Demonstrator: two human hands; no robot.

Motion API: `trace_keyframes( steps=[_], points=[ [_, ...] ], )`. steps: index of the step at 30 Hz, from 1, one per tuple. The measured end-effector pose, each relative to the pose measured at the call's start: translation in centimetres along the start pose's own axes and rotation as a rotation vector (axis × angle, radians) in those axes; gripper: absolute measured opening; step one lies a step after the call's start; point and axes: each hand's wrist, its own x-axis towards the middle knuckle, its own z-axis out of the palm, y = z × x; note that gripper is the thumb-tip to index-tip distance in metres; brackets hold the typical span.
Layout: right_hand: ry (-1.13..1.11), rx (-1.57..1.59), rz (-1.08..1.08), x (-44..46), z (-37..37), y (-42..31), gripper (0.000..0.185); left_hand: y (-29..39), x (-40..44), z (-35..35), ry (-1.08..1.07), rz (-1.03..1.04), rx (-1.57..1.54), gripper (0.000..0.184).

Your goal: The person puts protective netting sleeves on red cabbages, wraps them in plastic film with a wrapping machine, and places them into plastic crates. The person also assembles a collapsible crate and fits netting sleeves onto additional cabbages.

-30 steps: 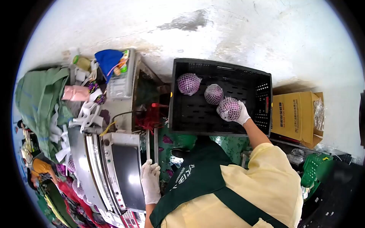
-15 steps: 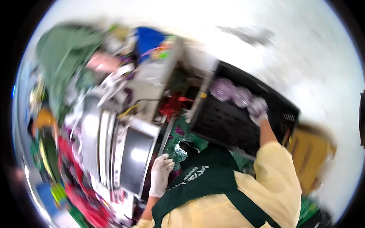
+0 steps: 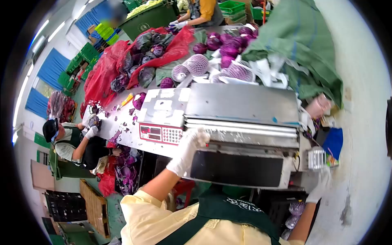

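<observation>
My left hand (image 3: 191,149), in a white glove, is over the front edge of a metal film-wrapping machine (image 3: 245,102), beside its rollers. Its fingers are curled, and whatever may be inside them is hidden. Left of that hand sits a weighing scale (image 3: 161,134) with a red-framed keypad. At the far right, my gloved right hand (image 3: 320,188) reaches up along the wall, just below a small clear, ribbed container (image 3: 317,158); its fingers are too unclear to read. Below it, net-wrapped round heads (image 3: 297,208) lie in a dark crate, partly behind my arm.
Purple cabbages (image 3: 230,47) and foam-netted heads (image 3: 198,65) lie behind the machine, near a green cloth (image 3: 300,45). Red netting (image 3: 108,73) holds more cabbages. A co-worker (image 3: 71,141) handles a cabbage at left; another person (image 3: 200,16) stands behind the table.
My view has swung from the black crate to the table. My right hand has left the net-wrapped head in the crate and risen beside the wall. My left hand is now at the machine's edge.
</observation>
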Motion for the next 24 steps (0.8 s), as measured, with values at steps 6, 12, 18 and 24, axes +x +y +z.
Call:
trace_keyframes(
  steps=[6, 12, 18, 24],
  points=[
    [-0.966, 0.484, 0.404, 3.4, 37.6, -15.5, 0.034, 12.3, 19.6, -9.9, 0.191, 0.260, 0.070, 0.049],
    [-1.020, 0.084, 0.799, 5.4, 66.0, -8.5, 0.046, 16.8, 39.2, -14.1, 0.351, 0.528, 0.859, 0.066],
    [-0.954, -0.042, 0.724, 5.2, 78.6, -3.9, 0.054, 17.5, 48.3, -13.6, 0.235, 0.208, 1.331, 0.083],
    [-0.957, 0.474, 1.064, 4.1, 78.7, -4.0, 0.054, 18.1, 46.8, -8.8, 0.051, 0.132, 1.295, 0.091]
  ],
)
